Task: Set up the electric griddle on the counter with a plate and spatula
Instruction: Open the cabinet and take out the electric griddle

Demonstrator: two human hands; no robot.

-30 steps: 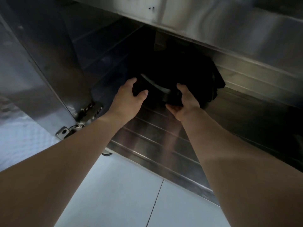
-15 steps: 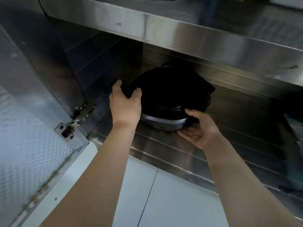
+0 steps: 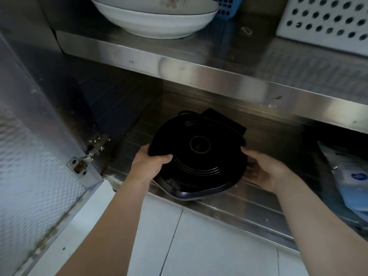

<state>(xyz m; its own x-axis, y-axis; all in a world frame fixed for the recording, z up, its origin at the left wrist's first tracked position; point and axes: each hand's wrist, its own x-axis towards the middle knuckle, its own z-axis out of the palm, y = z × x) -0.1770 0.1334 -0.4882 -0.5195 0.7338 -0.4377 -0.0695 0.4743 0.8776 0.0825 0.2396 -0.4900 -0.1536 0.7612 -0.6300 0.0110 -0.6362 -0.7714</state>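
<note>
A round black electric griddle (image 3: 201,154) with a ringed lid and grey lower rim sits at the front edge of the bottom shelf of a steel cabinet. My left hand (image 3: 149,163) grips its left side, thumb on the lid. My right hand (image 3: 266,170) cups its right side from beside and below. A white plate (image 3: 153,18) with a floral print rests on the shelf above. No spatula is visible.
The cabinet's steel door (image 3: 39,136) stands open at left, hinge (image 3: 93,150) near my left hand. The middle shelf's edge (image 3: 219,76) overhangs the griddle. A blue-white plastic pack (image 3: 350,176) lies right. A white perforated basket (image 3: 326,20) and blue basket (image 3: 227,6) sit above. White tiled floor (image 3: 199,246) below.
Both hands have drawn the griddle from deep in the cabinet forward to the shelf's front edge. The view has tilted up, showing the upper shelf with the plate.
</note>
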